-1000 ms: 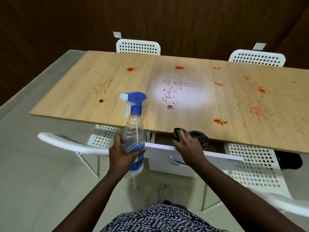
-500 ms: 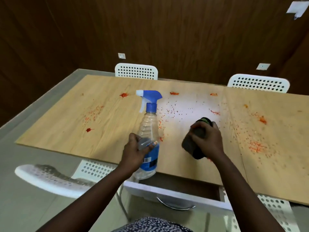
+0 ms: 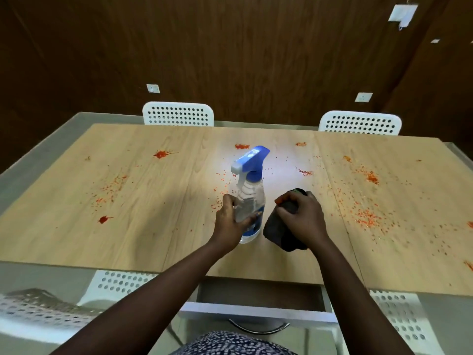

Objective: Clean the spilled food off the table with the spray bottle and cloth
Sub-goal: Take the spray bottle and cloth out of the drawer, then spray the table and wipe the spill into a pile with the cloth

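Cloth [image 3: 280, 228] half-hidden under right hand [image 3: 303, 217], bottle [image 3: 249, 201] behind left hand [image 3: 229, 221]

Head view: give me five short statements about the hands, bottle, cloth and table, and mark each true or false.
1. The left hand grips the spray bottle. True.
2. The right hand is empty. False: it holds the dark cloth.
3. The bottle's spray head is red. False: it is blue.
4. Red spilled food dots the table. True.
5. The drawer under the table is closed. False: it is pulled open.
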